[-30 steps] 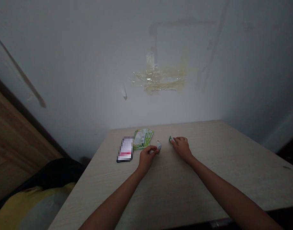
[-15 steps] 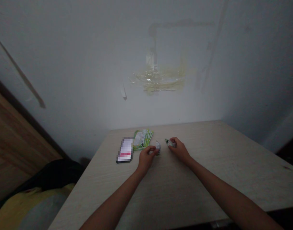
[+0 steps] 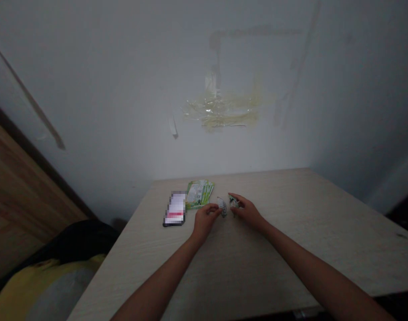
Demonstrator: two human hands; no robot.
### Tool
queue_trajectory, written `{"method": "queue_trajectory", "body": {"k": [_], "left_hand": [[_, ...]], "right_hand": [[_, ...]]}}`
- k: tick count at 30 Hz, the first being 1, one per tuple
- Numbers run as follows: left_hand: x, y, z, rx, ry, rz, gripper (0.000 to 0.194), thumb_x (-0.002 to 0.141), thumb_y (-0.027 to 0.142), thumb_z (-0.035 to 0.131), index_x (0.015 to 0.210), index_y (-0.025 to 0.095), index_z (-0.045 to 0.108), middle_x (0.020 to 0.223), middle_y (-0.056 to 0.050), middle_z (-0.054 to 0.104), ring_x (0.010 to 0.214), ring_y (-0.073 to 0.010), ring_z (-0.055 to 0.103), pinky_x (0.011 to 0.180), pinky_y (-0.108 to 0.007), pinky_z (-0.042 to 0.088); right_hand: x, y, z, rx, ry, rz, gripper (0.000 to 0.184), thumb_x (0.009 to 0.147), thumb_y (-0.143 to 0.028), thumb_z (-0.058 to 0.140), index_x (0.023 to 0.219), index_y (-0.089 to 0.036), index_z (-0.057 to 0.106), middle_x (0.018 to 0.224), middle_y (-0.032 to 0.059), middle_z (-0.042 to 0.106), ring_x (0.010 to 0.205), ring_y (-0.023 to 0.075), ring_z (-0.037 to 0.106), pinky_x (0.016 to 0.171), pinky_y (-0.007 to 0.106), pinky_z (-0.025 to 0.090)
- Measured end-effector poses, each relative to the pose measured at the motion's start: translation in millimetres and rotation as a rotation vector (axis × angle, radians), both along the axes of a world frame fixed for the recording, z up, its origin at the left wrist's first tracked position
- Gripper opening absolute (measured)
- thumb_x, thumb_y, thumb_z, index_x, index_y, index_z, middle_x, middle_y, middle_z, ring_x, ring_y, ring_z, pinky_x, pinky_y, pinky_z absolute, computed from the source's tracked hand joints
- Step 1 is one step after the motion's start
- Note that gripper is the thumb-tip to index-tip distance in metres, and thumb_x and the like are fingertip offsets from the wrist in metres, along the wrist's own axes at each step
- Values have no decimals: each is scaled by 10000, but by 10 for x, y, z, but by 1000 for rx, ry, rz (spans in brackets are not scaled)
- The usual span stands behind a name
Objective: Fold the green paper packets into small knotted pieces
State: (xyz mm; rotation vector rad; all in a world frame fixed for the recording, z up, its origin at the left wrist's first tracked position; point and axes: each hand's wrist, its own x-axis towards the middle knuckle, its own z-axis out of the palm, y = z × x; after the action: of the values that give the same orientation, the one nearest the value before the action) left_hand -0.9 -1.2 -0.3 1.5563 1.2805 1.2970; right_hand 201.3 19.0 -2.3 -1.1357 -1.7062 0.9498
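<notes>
My left hand (image 3: 206, 219) pinches a small whitish piece with dark markings (image 3: 223, 207) between thumb and fingers, just over the table. Close by on the right, my right hand (image 3: 248, 213) grips a small green-and-white piece (image 3: 234, 201) by its edges. A narrow gap separates the two pieces. Both are too small and dim to name their kind for certain; they look like printed paper or card. Behind my left hand lie flat green-and-white printed packets (image 3: 199, 194), partly overlapping.
A phone with a blurred screen (image 3: 175, 209) lies left of the packets on the pale wooden table (image 3: 291, 249). Beyond the table's back edge rises a wall with peeling tape (image 3: 224, 111). Yellow-and-grey cloth (image 3: 57, 285) and a wooden panel (image 3: 13, 187) are at the left.
My right hand has moved left with its piece, closer to my left hand, and its fingers have turned round the piece. My left hand stays nearly in place; its piece has tilted slightly.
</notes>
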Motion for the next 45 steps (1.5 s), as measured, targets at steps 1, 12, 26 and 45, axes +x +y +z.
{"method": "queue_trajectory", "body": {"k": [1,12,26,45], "left_hand": [[1,-3,4,0,7,0,241,700,380,704,801,161,696,815,-60,735,783,-203,693,751,-301,522],[-11,8,-22,13,49,6,275,695,402,715,840,168,712,789,-50,736,756,-202,691,709,-293,524],[-20,-11,21,19,82,19,253,700,370,713,852,168,721,766,-37,730,744,-192,681,718,-289,515],[-14,-18,13,18,93,-17,263,710,377,687,879,180,727,802,-43,744,753,-199,685,713,-294,525]], "right_hand": [[0,5,-13,-43,31,20,635,740,-290,628,1355,-208,492,1008,58,625,613,112,545,578,266,497],[-34,-7,-39,-170,233,172,630,725,-326,683,1327,-210,538,1103,82,638,828,185,636,720,347,559],[-9,2,-58,-124,177,176,583,735,-348,694,1291,-212,578,1088,88,626,839,189,629,719,356,562],[-50,-44,-54,-113,146,171,592,728,-429,726,1245,-168,605,943,70,656,731,175,643,671,347,563]]}}
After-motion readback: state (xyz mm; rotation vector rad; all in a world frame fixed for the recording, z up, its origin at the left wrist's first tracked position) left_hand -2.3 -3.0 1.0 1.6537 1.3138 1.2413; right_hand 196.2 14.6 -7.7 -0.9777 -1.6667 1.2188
